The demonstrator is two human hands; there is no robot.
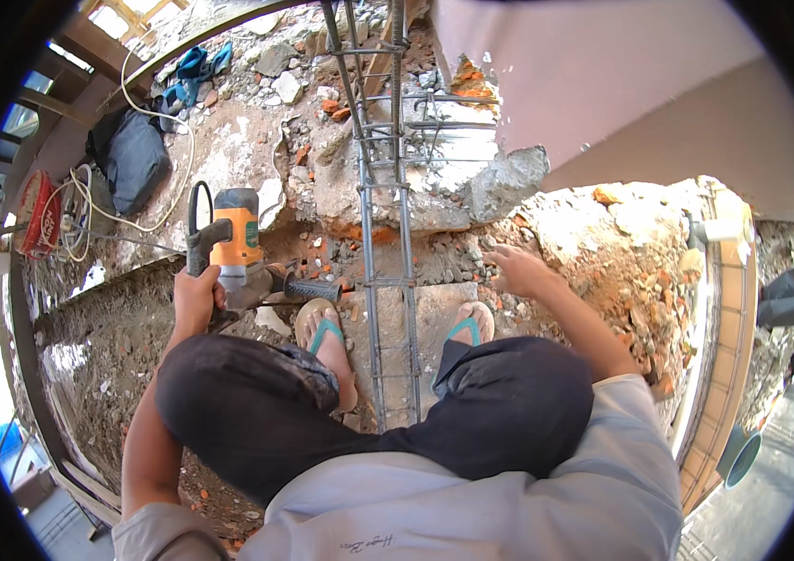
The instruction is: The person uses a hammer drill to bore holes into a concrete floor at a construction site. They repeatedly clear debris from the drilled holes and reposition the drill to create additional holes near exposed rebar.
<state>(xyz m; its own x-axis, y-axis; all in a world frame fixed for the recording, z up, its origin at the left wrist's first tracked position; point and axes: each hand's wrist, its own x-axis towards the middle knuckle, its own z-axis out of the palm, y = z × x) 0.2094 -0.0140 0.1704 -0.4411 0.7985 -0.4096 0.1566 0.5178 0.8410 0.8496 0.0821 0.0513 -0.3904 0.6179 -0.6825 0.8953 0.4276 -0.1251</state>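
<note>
My left hand (194, 297) is wrapped around the black rear handle of an orange and grey demolition hammer (240, 234), left of my feet. Its ribbed black side handle (313, 290) points toward my left sandal (324, 327). My right hand (517, 270) is stretched out over broken rubble (453, 260), fingers apart, holding nothing. A rebar cage (406, 234) runs between my feet and away from me, separating the two hands. Where the hammer's bit meets the ground I cannot make out.
Beyond my right hand lies a concrete chunk (509, 182) beside a pinkish wall (612, 84). At left are a pale cable (193, 140), a dark bag (138, 159) and a red bucket (39, 217). Brick rubble (640, 309) slopes up at right; a teal bucket (740, 456) stands below.
</note>
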